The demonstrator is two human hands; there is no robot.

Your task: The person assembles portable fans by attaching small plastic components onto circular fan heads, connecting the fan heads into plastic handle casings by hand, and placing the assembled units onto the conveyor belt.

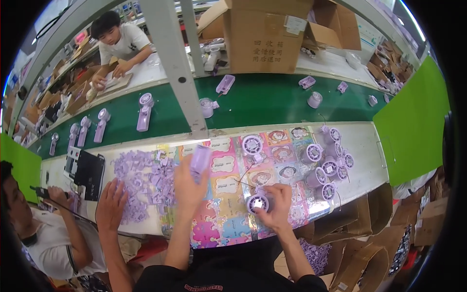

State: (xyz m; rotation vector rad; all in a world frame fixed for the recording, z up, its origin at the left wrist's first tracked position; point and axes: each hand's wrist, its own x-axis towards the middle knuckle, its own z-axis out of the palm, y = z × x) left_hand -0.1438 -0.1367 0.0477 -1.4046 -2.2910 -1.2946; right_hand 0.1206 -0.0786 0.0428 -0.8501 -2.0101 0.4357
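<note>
In my left hand (187,187) is a light-purple plastic fan handle (200,158), held up over the printed mat; hand and handle are slightly blurred. My right hand (278,207) grips a round purple fan head (257,203) by its side, low over the mat. Its slotted face points up, and a thin dark wire runs from it toward the upper left. Just beyond lies another fan head (252,145) with a small purple piece attached. Several more fan heads (329,169) stand grouped to the right, some with wires trailing.
Left of the mat spreads a pile of small purple parts (138,187), with another person's hand (112,204) at its edge. A green conveyor (262,95) carries purple fan parts behind a metal post (175,68). Cardboard boxes (360,219) stand below right. Two co-workers sit at the left.
</note>
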